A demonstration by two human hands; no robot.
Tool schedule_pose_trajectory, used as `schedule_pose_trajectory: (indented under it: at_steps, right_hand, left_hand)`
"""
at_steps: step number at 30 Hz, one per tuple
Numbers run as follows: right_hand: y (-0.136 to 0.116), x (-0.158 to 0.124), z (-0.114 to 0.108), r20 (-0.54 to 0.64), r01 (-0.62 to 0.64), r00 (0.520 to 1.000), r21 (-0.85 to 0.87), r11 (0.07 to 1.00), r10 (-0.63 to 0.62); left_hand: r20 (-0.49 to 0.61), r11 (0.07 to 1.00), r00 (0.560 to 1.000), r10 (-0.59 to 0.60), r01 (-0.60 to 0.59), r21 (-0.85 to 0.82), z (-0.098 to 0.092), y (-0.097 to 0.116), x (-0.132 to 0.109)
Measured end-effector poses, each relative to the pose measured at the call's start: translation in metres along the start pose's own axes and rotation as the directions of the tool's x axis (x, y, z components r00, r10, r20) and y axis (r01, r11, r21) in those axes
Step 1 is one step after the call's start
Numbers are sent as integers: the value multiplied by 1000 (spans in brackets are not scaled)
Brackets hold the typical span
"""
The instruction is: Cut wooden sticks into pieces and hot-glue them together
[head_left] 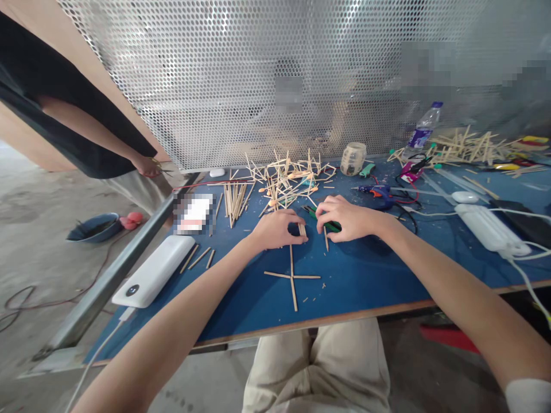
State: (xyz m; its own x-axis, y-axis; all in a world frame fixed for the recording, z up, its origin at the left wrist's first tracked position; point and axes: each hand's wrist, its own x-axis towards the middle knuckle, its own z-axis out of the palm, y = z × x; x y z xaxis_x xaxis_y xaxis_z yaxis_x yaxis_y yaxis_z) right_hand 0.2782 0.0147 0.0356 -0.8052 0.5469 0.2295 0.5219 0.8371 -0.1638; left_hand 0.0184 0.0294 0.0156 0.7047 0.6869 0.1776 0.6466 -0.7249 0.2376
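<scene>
My left hand [280, 228] is closed, pinching a few short wooden sticks [302, 229] between thumb and fingers just above the blue table. Opposite it, my right hand [344, 218] has its fingers curled around a thin wooden stick [326, 240] that points down toward me. Green-handled pliers [332, 227] lie partly hidden under the right hand. Nearer to me, several sticks form a flat cross [291, 277] on the table, with small wood scraps [323, 285] beside it.
Behind my hands are a stick pile [293, 175], loose sticks [235, 201], a jar [353, 158] and a blue glue gun [376, 195]. A power bank [155, 272] lies left, a white power strip [491, 229] right. A bottle [424, 132] stands by the perforated metal screen [241, 74]. Another person [81, 109] stands left.
</scene>
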Motion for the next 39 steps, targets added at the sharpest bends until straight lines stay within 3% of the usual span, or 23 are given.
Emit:
schedule_pose_trajectory:
  at_steps: [6,16,19,22,24,27,31,34,39]
  right_hand:
    - [5,-4,1,180,-27,984,68,997,15]
    - [-15,4,14,255,-59,967,216,974,2]
    - [-21,7,14,177,-61,984,299,952,8]
    - [-20,8,12,109,-47,994,275,960,17]
    - [-15,7,13,111,-32,994,222,975,7]
    - [-7,7,16,108,-25,994,168,985,7]
    - [-5,9,18,49,-4,999,146,989,-3]
    - [-8,11,15,-13,57,998,131,990,-56]
    - [-7,11,13,-99,89,992,139,986,-75]
  left_hand:
    - [-11,990,995,95,-96,-103,1,-6,2]
    - [-20,991,994,108,-109,-78,3,-8,3]
    - [-42,991,993,108,-111,-71,-9,-8,2]
    - [-49,997,998,43,-46,-61,-33,-13,-2]
    - [37,1000,999,-4,4,-5,-52,-20,-7]
    - [273,989,950,-148,141,45,-73,-31,-16]
    - [438,936,830,-346,339,96,-76,-34,-23]
    - [480,921,788,-386,357,154,-70,-27,-24]
    - [479,914,779,-404,358,189,-67,-20,-24]
